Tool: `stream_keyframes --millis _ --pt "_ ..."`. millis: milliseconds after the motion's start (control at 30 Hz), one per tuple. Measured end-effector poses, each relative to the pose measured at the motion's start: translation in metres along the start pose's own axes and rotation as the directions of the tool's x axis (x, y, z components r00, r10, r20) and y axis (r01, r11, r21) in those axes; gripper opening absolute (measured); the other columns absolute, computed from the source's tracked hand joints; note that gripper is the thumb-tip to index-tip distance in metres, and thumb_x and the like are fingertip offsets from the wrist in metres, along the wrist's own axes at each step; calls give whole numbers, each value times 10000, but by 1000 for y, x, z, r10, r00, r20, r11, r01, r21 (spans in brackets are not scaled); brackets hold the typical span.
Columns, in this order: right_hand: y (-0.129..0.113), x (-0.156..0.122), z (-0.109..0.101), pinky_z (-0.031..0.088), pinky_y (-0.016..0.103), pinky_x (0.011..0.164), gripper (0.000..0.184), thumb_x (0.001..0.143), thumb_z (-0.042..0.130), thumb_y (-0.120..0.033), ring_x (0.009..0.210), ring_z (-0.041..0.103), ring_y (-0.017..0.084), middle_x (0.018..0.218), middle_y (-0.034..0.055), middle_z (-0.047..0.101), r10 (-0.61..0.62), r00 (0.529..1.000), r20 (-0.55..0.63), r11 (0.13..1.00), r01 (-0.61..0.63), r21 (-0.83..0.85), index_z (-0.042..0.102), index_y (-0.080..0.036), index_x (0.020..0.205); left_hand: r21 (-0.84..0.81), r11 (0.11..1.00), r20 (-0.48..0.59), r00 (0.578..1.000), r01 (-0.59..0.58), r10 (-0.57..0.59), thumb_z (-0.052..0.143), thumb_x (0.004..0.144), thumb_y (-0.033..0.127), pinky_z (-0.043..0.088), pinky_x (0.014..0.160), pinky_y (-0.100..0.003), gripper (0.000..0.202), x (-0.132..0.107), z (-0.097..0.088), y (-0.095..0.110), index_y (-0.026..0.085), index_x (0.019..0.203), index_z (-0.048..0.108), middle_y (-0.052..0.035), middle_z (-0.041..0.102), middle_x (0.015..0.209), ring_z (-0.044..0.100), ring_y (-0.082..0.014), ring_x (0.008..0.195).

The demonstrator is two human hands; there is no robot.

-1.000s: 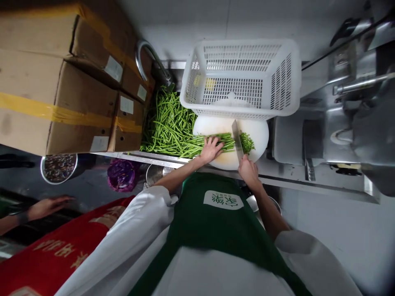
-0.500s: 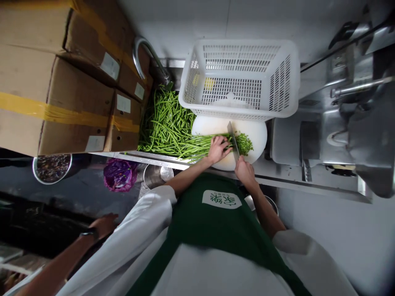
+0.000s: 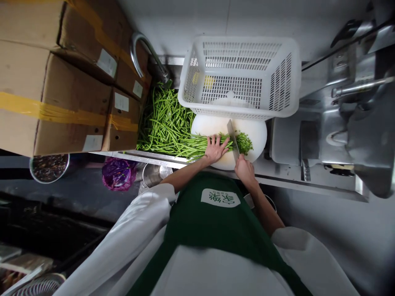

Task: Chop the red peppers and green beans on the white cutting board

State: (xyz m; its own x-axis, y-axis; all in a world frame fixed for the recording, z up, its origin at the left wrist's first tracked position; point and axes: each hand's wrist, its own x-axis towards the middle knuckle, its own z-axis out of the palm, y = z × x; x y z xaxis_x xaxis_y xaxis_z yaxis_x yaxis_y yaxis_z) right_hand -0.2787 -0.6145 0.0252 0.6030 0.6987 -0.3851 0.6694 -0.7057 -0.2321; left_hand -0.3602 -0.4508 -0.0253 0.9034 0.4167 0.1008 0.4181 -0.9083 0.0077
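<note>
My left hand [image 3: 214,151] lies with spread fingers on a bundle of long green stalks that look like green beans [image 3: 191,147]. My right hand [image 3: 244,166] is closed around the handle of a cleaver [image 3: 233,142]. Its blade stands on edge on the round white cutting board [image 3: 258,132], between the ends of the stalks and a small pile of chopped green pieces [image 3: 245,142]. Some of the stalks under my left hand are hidden. A large heap of the same stalks [image 3: 169,115] fills the area left of the board.
Behind the board stands a white perforated basket [image 3: 237,113], overlapping its far edge. Taped cardboard boxes [image 3: 74,92] are stacked at left beside a curved faucet [image 3: 151,51]. Another cleaver [image 3: 309,142] lies on the steel counter at right. Below left is a purple bag [image 3: 119,174].
My left hand has slid left along the stalks, away from the blade, and its fingers have spread. The cleaver stays nearly in place. Another person's arm at lower left has gone from view.
</note>
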Motion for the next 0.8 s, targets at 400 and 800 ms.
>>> stream_keyframes --millis 400,800 --pt "5 1 9 462 347 816 330 1032 312 -241 929 686 298 985 187 697 -14 1000 14 999 15 -40 483 -94 1273 -157 978 -28 991 -135 132 392 1002 250 218 1194 -596 374 5 -13 -16 276 1294 624 -71 532 1444 329 -300 1449" --pt "0 -11 -9 464 348 791 319 1031 308 -237 907 689 297 969 198 698 34 999 18 999 -34 -32 482 -88 1253 -73 951 18 954 301 -301 291 1032 405 223 1213 -569 545 5 -4 9 149 1495 421 -162 507 1456 407 -320 1393"
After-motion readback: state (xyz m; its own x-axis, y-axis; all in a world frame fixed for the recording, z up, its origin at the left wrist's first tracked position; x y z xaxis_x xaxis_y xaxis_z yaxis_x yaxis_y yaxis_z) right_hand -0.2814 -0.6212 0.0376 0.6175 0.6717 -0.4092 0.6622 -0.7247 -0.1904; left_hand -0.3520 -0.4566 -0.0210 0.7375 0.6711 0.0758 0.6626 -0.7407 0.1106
